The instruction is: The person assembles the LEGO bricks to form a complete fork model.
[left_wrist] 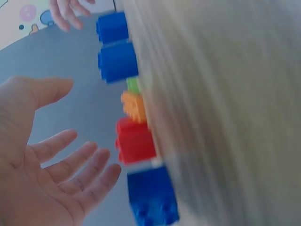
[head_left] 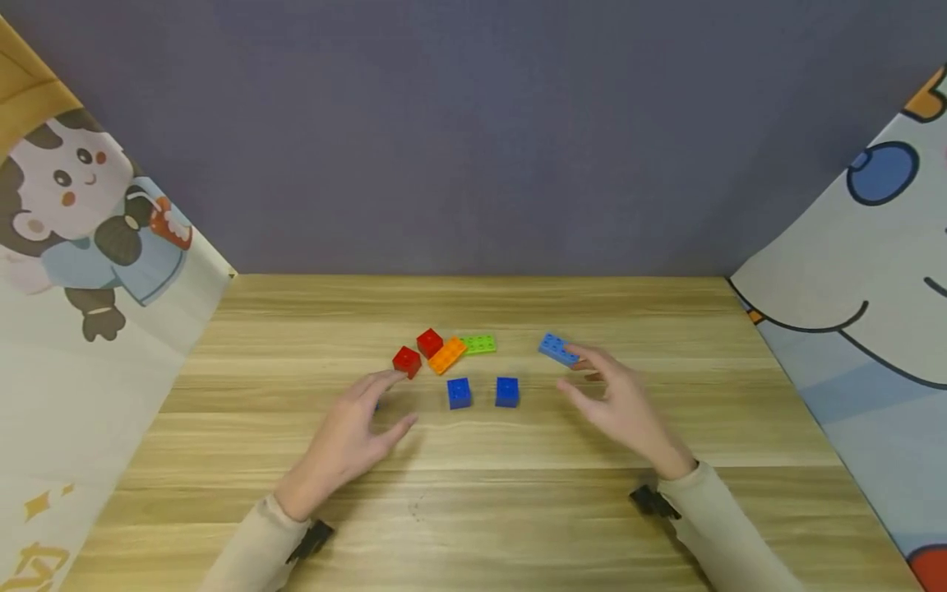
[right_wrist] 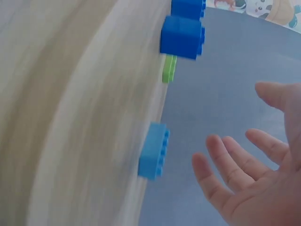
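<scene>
Over the left part of the wooden table my left hand (head_left: 348,436) hovers with fingers spread, holding nothing. Its fingertips overlap a red brick (head_left: 406,362) in the head view, and it mostly hides a dark blue brick (left_wrist: 153,195), which the left wrist view shows. My right hand (head_left: 621,403) is above the table too, its fingers extended and holding nothing. The light blue brick (head_left: 558,349) lies just beyond its fingertips, partly covered by them in the head view. Between the hands sit two more dark blue bricks, one on the left (head_left: 459,393) and one on the right (head_left: 506,392).
Behind the dark blue bricks, a second red brick (head_left: 430,343), an orange brick (head_left: 447,356) and a light green brick (head_left: 479,344) lie close together. A grey-blue panel (head_left: 473,148) rises at the table's (head_left: 488,526) back edge, with cartoon-printed panels at both sides.
</scene>
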Available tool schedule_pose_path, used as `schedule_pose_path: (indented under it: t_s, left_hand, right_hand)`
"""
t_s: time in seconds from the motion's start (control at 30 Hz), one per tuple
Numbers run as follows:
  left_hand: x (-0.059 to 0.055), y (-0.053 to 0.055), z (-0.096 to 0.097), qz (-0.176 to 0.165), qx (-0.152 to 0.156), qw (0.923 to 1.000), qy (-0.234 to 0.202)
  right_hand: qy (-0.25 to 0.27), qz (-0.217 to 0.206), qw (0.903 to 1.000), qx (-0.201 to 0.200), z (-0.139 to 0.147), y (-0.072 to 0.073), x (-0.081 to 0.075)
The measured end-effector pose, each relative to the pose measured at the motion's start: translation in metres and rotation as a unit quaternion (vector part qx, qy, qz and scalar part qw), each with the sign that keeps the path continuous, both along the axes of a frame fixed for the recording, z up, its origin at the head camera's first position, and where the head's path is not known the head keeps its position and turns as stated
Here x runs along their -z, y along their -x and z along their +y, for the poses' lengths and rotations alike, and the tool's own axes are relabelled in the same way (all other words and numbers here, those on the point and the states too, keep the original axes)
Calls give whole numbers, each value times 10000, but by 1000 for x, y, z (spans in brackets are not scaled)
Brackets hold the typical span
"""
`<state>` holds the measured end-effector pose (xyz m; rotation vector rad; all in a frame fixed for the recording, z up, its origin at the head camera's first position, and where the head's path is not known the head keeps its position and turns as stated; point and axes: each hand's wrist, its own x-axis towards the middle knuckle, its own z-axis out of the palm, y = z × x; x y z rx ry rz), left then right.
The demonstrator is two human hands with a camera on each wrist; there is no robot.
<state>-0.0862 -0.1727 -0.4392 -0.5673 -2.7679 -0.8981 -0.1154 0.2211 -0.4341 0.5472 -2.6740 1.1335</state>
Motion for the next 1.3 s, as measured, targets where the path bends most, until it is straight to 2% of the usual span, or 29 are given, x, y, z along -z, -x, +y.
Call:
schedule_pose_path:
  t_s: [0.13, 0.33, 0.6, 0.73, 1.0, 1.3]
  left_hand:
    - [1, 4, 15, -299, 80, 9991, -281]
    - [3, 13, 31, -783, 178, 9949, -614]
    - [11, 24, 42, -1189, 226, 9879, -968]
    - [13, 27, 44, -1376, 167, 9860, -925]
    - [15, 32, 45, -1503, 50, 9862, -685]
    - [13, 32, 50, -1631, 159, 9834, -784]
  right_hand:
    - [244, -427, 9988, -63, -10, 1, 5]
    - [538, -792, 9951, -226, -22, 2, 12]
    - [796, -1050, 9906, -353, -35, 6, 18]
    - [778, -1247, 9885, -347, -39, 7, 19]
    - [799, -1608, 9831, -357, -47, 8, 20]
    - [540, -1778, 9814, -475, -54, 9, 17]
